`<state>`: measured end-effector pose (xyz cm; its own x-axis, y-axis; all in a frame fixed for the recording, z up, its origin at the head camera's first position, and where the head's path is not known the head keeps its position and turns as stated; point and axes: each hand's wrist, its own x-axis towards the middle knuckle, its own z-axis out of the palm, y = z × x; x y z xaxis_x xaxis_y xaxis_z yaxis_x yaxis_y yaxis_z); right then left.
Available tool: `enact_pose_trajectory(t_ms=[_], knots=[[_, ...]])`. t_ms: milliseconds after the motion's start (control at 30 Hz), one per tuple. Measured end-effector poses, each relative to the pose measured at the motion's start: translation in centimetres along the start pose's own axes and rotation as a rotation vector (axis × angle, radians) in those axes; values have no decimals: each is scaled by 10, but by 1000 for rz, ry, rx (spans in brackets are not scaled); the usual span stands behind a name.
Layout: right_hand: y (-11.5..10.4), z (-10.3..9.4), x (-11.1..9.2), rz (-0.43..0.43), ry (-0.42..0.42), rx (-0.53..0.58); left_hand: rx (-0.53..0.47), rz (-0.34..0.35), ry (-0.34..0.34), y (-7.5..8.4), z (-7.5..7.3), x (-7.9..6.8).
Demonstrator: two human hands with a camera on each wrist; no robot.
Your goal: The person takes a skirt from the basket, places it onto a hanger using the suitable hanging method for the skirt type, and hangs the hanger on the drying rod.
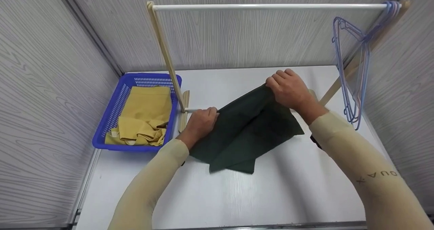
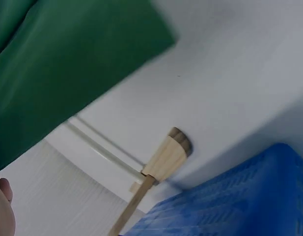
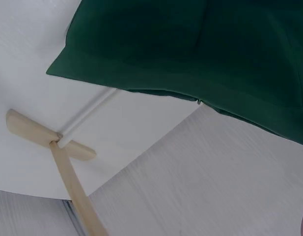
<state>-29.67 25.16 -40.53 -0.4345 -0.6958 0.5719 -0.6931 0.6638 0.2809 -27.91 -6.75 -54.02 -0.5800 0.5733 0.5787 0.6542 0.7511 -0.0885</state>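
Observation:
A dark green cloth garment hangs between my two hands over the white table. My left hand grips its upper edge at the left, fingers curled over the fabric. Higher and farther right, my right hand holds the other end of that edge, so the edge slants up to the right. Loose flaps and corners droop below. Green fabric fills the upper left of the left wrist view, and the garment spans the top of the right wrist view.
A blue basket with folded yellow cloth stands at the left. Behind my hands is a rack with wooden legs and a white rail. Several purple and blue hangers hang at its right end. Walls enclose the table.

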Motion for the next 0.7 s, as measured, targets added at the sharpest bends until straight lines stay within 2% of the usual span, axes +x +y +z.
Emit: enact_pose_trajectory(t_ms=[167, 367, 533, 700], knots=[[9, -1, -9, 54, 60, 0, -4, 0, 14, -11, 0, -11], [17, -6, -18, 131, 56, -18, 3, -20, -3, -24, -5, -21], [20, -6, -24, 130, 80, -14, -5, -15, -23, -30, -12, -25], [20, -4, -28, 120, 65, -16, 23, 20, 1, -34, -17, -24]])
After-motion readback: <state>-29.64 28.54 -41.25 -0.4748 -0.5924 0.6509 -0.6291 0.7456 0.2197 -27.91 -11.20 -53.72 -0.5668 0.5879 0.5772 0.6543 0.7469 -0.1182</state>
